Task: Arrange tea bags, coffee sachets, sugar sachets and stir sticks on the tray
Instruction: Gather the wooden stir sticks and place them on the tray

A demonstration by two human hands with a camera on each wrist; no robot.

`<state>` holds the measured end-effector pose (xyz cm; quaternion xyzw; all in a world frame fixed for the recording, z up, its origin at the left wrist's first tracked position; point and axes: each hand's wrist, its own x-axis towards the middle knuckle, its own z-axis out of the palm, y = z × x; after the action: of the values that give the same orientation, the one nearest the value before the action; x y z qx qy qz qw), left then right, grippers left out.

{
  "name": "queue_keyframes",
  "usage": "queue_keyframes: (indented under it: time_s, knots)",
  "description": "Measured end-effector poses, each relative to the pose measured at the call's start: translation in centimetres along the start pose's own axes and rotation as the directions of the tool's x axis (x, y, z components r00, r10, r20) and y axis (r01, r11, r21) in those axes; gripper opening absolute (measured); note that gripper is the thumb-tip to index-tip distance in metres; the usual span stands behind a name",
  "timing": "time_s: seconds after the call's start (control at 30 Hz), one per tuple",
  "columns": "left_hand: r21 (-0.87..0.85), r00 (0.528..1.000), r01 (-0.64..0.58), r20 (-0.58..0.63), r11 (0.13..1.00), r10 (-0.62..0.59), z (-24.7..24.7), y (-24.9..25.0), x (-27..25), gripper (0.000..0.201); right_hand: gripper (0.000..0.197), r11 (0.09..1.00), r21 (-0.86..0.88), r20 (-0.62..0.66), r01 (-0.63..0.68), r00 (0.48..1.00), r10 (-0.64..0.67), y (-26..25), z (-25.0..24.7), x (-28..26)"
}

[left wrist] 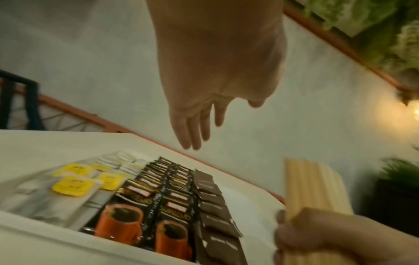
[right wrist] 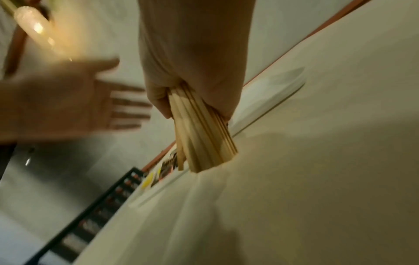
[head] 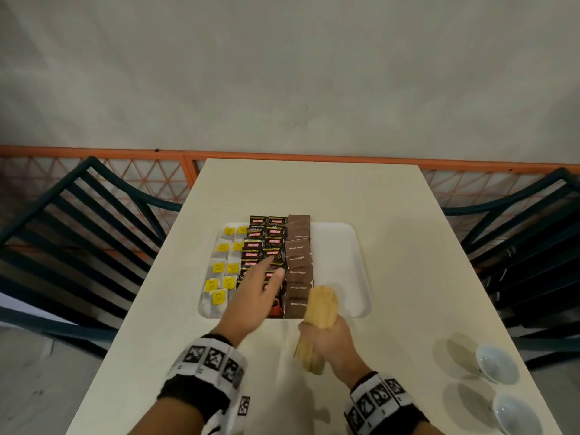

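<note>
A white tray [head: 339,246] lies mid-table. It holds yellow-tagged tea bags [head: 223,268] at its left, black coffee sachets [head: 263,240] in the middle and brown sugar sachets [head: 298,255] beside them; its right part is bare. My right hand [head: 326,340] grips a bundle of wooden stir sticks [head: 321,307] upright, just in front of the tray's near edge. My left hand [head: 260,287] hovers over the coffee sachets with fingers straight and spread, holding nothing. The left wrist view shows these fingers [left wrist: 195,132] above the tray, and the stir sticks [left wrist: 315,186] at its right.
Two white bowls [head: 499,362] stand at the table's near right corner. Dark slatted chairs [head: 78,221] flank the table on both sides. An orange railing [head: 282,155] runs behind the table's far edge.
</note>
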<state>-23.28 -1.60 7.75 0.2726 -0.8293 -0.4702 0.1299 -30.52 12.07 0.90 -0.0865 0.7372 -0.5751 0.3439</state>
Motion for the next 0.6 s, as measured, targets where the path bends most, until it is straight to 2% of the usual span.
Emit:
queue_keyframes:
  time_s: [0.07, 0.13, 0.2, 0.23, 0.33, 0.43, 0.53, 0.6]
  knots:
    - [-0.219, 0.974, 0.226, 0.074, 0.949, -0.214, -1.0, -0.7, -0.3, 0.032, 0.011, 0.985, 0.170, -0.023, -0.036, 0.999, 0.041, -0.6, -0.9, 0.3]
    - [-0.304, 0.885, 0.457, 0.248, 0.836, -0.393, -0.7, -1.7, -0.8, 0.050, 0.010, 0.956, 0.293, -0.037, 0.008, 0.999, 0.003, -2.1, -1.3, 0.0]
    - [-0.314, 0.784, 0.602, 0.404, 0.734, -0.471, 0.1, -2.2, -0.9, 0.063, 0.013, 0.936, 0.334, -0.063, 0.108, 0.994, -0.093, -4.3, -1.3, -0.5]
    - [-0.349, 0.750, 0.648, 0.452, 0.678, -0.484, 0.4, -1.9, -0.9, 0.064, 0.015, 0.923, 0.342, -0.079, 0.175, 0.984, -0.157, -5.5, -1.2, -0.8]
    - [-0.504, 0.684, 0.729, 0.562, 0.464, -0.465, 0.7, 0.0, -0.2, 0.059, 0.025, 0.881, 0.295, -0.118, 0.369, 0.929, -0.350, -9.1, -0.6, -2.0]
    - [-0.593, 0.646, 0.763, 0.674, 0.259, -0.359, 0.3, 2.1, 0.2, 0.051, 0.031, 0.877, 0.186, -0.152, 0.443, 0.895, -0.420, -9.9, 1.1, -3.3]
    - [-0.635, 0.633, 0.759, 0.670, 0.144, -0.388, 0.2, 2.6, 0.2, 0.040, 0.033, 0.890, 0.145, -0.171, 0.431, 0.897, -0.407, -9.2, 2.5, -4.4]
    - [-0.641, 0.630, 0.759, 0.680, 0.111, -0.375, 0.4, 2.2, 0.0, 0.039, 0.035, 0.894, 0.130, -0.158, 0.429, 0.899, -0.409, -9.1, 2.7, -4.6]
